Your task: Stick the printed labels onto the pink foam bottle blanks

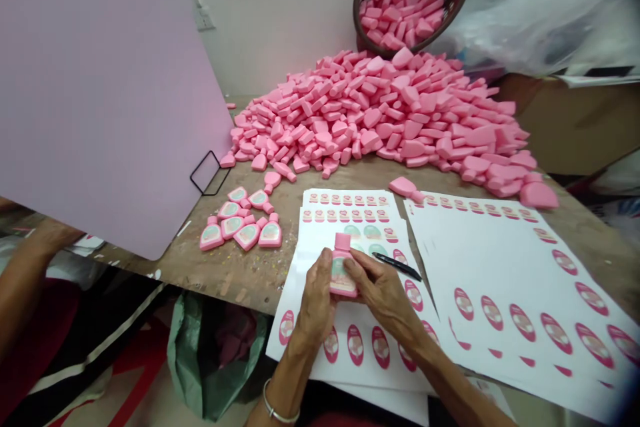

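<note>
Between my two hands is a small pink bottle (pixel 343 266), upright, with a pale green label on its front. My left hand (pixel 316 294) wraps its left side. The fingers of my right hand (pixel 383 287) press on the label's right part and the bottle's edge. Beneath both hands lies a sheet of stickers (pixel 310 247), printed with round green, oval and small pink labels. A black pen (pixel 397 266) rests on that sheet, right of the bottle. To the left sits a group of labelled pink bottles (pixel 240 224).
A large heap of pink bottles (pixel 370 114) covers the back of the table. Behind it a tipped brown basket (pixel 363 7) holds more. A second sticker sheet (pixel 465 247) lies right. A pink board (pixel 110 94) stands left, beside another person's arm (pixel 25 274). Below hangs a green bag (pixel 187 354).
</note>
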